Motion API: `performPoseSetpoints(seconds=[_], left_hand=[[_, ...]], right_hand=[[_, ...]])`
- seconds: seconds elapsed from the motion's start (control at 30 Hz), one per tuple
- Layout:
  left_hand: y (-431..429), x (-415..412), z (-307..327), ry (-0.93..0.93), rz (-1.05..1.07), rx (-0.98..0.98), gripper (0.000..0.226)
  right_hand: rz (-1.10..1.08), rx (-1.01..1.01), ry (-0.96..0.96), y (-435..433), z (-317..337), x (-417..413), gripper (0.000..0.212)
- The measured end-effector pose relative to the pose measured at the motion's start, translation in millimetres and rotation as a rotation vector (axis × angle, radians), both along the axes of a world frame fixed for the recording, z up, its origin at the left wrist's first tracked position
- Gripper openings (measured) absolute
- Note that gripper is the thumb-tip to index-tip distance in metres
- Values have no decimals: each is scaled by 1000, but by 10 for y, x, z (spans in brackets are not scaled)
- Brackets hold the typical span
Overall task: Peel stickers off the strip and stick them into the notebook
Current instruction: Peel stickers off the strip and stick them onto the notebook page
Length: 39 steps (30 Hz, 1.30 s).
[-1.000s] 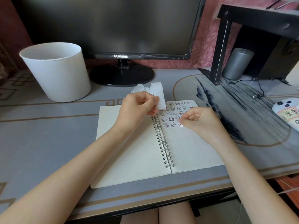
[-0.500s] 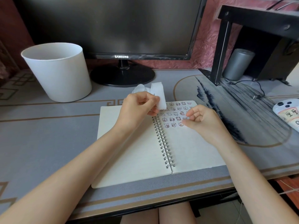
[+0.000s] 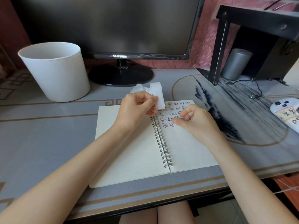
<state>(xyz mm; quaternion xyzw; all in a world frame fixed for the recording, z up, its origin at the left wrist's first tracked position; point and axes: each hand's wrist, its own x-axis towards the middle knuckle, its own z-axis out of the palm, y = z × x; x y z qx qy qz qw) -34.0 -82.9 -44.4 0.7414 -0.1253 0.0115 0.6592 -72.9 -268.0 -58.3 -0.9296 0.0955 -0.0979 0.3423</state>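
Notebook (image 3: 134,159) pages lay open and flat on the grey desk mat (image 3: 48,135), the spiral binding (image 3: 161,143) running down the middle and the near edge close to the desk's front. Rows of small cartoon stickers (image 3: 174,113) filled the top of the right-hand page, while the left-hand page was blank. The left hand (image 3: 135,109) hung over the top of the binding, thumb and curled fingers pinching the white strip (image 3: 157,97), which stood up out of the grip with a loose curl of backing behind it. The right hand (image 3: 194,122) rested on the right-hand page, its thumb tip pressed down at the lowest row of stickers and the other fingers curled in close together above it; whether a sticker sat under the thumb could not be told. A white bin (image 3: 55,71) stood at the far left of the desk, beside a dark monitor (image 3: 113,29) on its round foot. A phone (image 3: 286,113) lay at the right edge, well apart from the notebook.
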Motion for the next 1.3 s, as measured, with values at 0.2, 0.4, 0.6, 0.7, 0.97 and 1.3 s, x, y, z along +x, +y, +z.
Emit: performPoseSetpoints(seconds=[0.2, 0.4, 0.6, 0.7, 0.97, 1.3], left_hand=[[-2, -3, 2, 3, 6, 2, 21], [1, -5, 5, -1, 3, -2, 21], [2, -6, 12, 0, 4, -5, 21], [0, -3, 8, -2, -1, -6, 22], [-2, -5, -1, -8, 1, -5, 22], [0, -8, 2, -35, -6, -7, 24]], right_hand=[[23, 126, -49, -69, -16, 5, 14], [113, 245, 20, -136, -20, -10, 23], [142, 276, 5, -182, -17, 2, 20], [134, 294, 22, -168, -15, -15, 21], [102, 275, -27, -148, -32, 24, 17], [114, 198, 29, -153, 2, 33, 8]])
